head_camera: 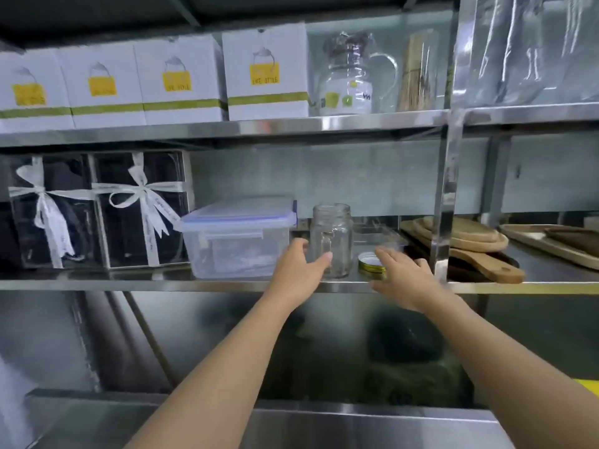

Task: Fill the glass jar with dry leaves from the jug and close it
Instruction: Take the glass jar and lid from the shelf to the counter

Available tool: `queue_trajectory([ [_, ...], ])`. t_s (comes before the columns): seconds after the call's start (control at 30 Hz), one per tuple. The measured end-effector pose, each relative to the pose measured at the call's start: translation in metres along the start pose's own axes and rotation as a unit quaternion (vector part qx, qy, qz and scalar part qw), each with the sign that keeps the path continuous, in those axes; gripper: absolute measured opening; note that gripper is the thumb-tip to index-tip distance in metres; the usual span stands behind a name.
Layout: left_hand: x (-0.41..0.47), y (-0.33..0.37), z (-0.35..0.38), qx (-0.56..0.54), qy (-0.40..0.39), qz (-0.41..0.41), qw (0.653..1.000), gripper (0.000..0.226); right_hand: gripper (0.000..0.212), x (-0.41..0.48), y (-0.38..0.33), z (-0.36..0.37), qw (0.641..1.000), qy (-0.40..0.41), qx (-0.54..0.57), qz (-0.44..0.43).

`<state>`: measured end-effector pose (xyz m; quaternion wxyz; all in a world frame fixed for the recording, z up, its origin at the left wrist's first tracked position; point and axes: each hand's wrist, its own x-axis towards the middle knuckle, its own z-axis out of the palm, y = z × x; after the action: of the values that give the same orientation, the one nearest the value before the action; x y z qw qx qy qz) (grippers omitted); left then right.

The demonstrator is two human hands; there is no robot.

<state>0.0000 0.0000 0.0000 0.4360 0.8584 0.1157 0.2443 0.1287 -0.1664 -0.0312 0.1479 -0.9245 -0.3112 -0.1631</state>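
Observation:
An empty clear glass jar stands upright on the middle steel shelf, its mouth uncovered. My left hand reaches up beside the jar's lower left, fingers spread, thumb touching the glass but not wrapped around it. A gold-rimmed metal lid lies flat on the shelf just right of the jar. Over the lid's right side hovers my right hand, fingers apart and blurred. A glass jug wrapped in clear plastic stands on the upper shelf, above the jar.
A lidded clear plastic box sits left of the jar, with ribboned gift boxes further left. Wooden boards lie to the right behind a steel upright. White cartons line the upper shelf. A steel counter lies below.

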Motion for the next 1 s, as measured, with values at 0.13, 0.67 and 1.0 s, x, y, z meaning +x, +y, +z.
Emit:
queue_trajectory([
  [0.13, 0.004, 0.004, 0.014, -0.116, -0.041, -0.037, 0.992, 0.049, 0.061, 0.003, 0.001, 0.007, 0.999, -0.048, -0.006, 0.013],
  [0.67, -0.018, 0.037, 0.019, -0.394, 0.017, -0.228, 0.89, 0.032, 0.013, -0.076, -0.012, -0.017, 0.988, 0.097, 0.014, -0.116],
  [1.0, -0.14, 0.034, -0.007, -0.393, 0.034, -0.282, 0.875, 0.042, 0.018, -0.177, -0.06, -0.09, 0.971, 0.136, 0.019, -0.194],
])
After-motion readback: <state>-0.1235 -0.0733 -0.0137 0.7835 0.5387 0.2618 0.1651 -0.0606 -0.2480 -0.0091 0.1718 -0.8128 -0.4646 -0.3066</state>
